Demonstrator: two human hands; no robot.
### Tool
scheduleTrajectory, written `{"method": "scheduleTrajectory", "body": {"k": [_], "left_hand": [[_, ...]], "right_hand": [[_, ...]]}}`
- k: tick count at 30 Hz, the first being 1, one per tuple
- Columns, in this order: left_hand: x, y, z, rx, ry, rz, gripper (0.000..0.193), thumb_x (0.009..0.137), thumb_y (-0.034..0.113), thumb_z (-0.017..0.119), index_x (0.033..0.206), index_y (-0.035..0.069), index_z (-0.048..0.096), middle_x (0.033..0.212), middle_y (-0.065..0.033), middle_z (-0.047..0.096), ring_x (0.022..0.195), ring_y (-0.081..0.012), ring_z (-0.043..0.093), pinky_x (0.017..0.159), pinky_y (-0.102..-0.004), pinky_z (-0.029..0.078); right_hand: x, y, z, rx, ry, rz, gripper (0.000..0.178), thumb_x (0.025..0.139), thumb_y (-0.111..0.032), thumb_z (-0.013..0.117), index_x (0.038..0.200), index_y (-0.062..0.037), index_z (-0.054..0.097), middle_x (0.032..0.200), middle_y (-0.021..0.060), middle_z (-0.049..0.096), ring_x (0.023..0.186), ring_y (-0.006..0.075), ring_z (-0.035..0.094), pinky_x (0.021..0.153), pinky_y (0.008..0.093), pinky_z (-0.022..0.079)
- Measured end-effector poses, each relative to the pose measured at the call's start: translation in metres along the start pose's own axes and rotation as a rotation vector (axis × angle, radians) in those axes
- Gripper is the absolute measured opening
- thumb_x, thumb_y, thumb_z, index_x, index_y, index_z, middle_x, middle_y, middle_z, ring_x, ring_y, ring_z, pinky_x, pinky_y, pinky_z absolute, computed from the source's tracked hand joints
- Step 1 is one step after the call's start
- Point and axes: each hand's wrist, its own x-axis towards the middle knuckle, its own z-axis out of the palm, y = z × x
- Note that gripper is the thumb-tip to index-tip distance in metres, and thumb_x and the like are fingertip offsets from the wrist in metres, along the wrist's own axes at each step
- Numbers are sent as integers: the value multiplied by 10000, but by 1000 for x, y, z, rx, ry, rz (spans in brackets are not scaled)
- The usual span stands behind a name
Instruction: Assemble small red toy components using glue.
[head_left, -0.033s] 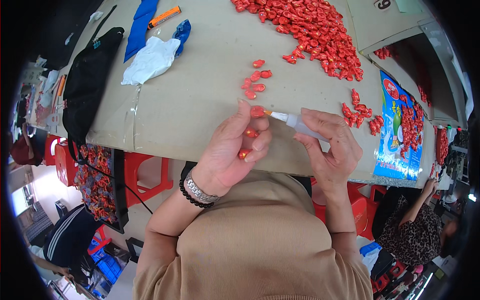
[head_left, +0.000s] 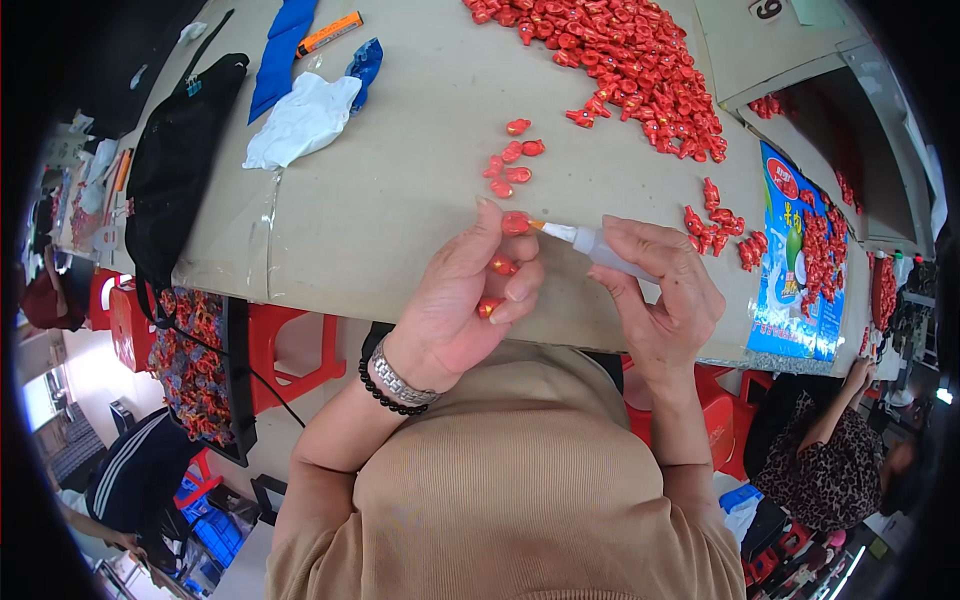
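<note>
My left hand [head_left: 450,290] pinches a small glossy red piece [head_left: 515,223] between the thumb and a fingertip. Two more red-and-gold pieces [head_left: 503,266] rest among its curled fingers. My right hand [head_left: 672,285] is wrapped round a small translucent squeeze bottle [head_left: 612,255] with a white nozzle [head_left: 558,232]. The bottle's amber tip meets the side of the pinched piece, or sits very close to it. Just beyond the left hand, several loose red pieces [head_left: 516,175] lie on the table [head_left: 380,220].
A large heap of red pieces [head_left: 620,70] covers the far right. A small cluster [head_left: 712,222] and a blue printed bag [head_left: 790,290] with red pieces lie right. White crumpled plastic [head_left: 302,120], an orange marker-like stick [head_left: 330,35] and a black bag [head_left: 185,170] are left. Co-workers sit on both sides.
</note>
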Motion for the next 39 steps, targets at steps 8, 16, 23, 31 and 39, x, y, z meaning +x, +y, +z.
{"method": "scheduleTrajectory", "body": {"k": [8,16,23,31,39], "left_hand": [[-4,3,10,12,48,1,405,995,439,388,926,54,493,813,-12,470,602,-91,388,413,-200,306],[-5,1,8,35,25,37,367,991,421,419,970,64,502,827,-8,482,606,-84,394,416,-197,300],[-3,-1,5,35,1,51,354,989,402,440,1002,56,512,841,-9,494,613,-82,406,420,-196,301],[-5,-2,7,59,-21,120,249,993,323,470,1051,86,521,873,-20,523,597,-80,417,418,-193,304],[-6,-1,10,179,-53,250,183,1001,256,466,1078,100,521,899,-38,542,566,-68,426,419,-189,302]], "right_hand": [[-3,-1,-3,-55,-29,26,317,646,40,796,928,15,653,950,147,687,893,239,668,727,299,550],[-3,1,-5,-54,19,-17,301,623,61,777,888,12,643,912,146,685,813,261,670,664,308,536],[-3,1,-4,-71,15,-6,289,623,60,777,874,12,643,907,144,682,801,260,667,633,304,529],[-3,-4,-8,-41,9,14,310,653,45,784,927,18,641,933,163,681,849,256,666,695,308,538],[-4,-5,-10,-15,36,-5,319,640,74,774,926,20,644,925,173,678,819,264,671,686,305,543]]}}
